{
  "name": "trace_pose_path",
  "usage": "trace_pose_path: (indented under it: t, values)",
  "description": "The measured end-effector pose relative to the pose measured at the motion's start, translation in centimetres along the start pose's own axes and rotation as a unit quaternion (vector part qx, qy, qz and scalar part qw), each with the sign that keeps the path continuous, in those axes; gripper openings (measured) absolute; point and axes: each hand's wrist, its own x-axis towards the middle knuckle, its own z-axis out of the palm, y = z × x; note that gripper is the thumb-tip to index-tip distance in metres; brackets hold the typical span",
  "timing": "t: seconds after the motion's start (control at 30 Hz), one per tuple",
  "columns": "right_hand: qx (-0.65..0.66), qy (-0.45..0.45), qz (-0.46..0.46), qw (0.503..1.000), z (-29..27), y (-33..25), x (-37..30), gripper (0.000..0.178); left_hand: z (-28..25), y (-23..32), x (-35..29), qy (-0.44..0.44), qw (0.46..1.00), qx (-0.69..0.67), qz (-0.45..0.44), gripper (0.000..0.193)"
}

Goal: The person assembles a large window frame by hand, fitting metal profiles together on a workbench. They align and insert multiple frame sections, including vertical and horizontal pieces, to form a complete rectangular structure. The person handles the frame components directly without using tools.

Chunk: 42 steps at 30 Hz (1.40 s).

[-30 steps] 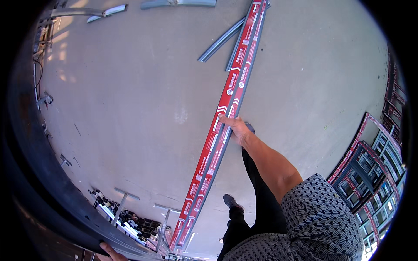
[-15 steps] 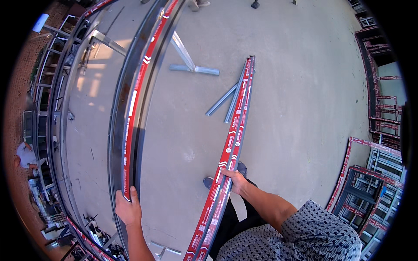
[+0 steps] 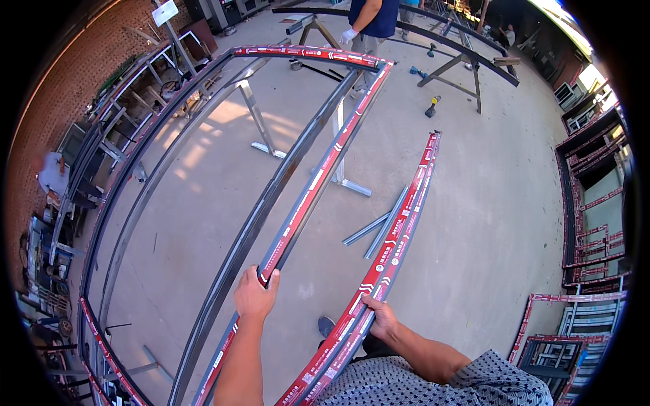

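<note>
My right hand (image 3: 380, 317) is closed round a long metal profile (image 3: 401, 227) covered in red and grey protective film. That profile slants from beside my body to a far end over the floor, apart from the frame. On the left, my left hand (image 3: 256, 295) wraps round a red-filmed bar (image 3: 317, 184) along the near side of a large dark metal frame (image 3: 238, 271). The bar runs away from me to the frame's far corner, where a red-filmed crosspiece (image 3: 291, 51) meets it. My left fingers are partly hidden behind the bar.
Metal stand legs (image 3: 259, 125) are beneath the frame. Two short grey metal strips (image 3: 384, 235) lie on the floor beyond the profile. A yellow power tool (image 3: 432, 106) is farther off. At the far side stands a co-worker (image 3: 372, 24). Filmed frames (image 3: 565, 365) are stacked at right.
The view has tilted up, bringing the frame's far corner and the co-worker's body into sight. Both hands keep their grips; the long profile still slants away from me.
</note>
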Motion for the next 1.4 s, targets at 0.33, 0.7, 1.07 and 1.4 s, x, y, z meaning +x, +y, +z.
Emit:
trace_pose_path:
  t: [0.33,0.7,1.07,1.4]
  values:
    - [-0.026,-0.054,-0.075,0.995,11.0,1.7,-6.4,0.036,-2.1,-2.1,-2.7,-0.010,0.980,-0.197,0.024,0.076]
    - [-0.053,-0.181,-0.068,0.980,16.7,1.8,-10.2,0.035,-5.7,-3.0,-8.8,-0.087,0.945,-0.296,0.105,0.072]
    - [-0.123,-0.248,0.019,0.961,22.0,-1.2,-5.0,0.036,-12.3,-0.2,-14.0,-0.142,0.972,-0.173,-0.069,0.075]
    - [-0.215,-0.293,0.035,0.931,24.6,-4.8,-0.1,0.045,-13.6,2.2,-11.7,-0.068,0.976,-0.180,-0.104,0.074]
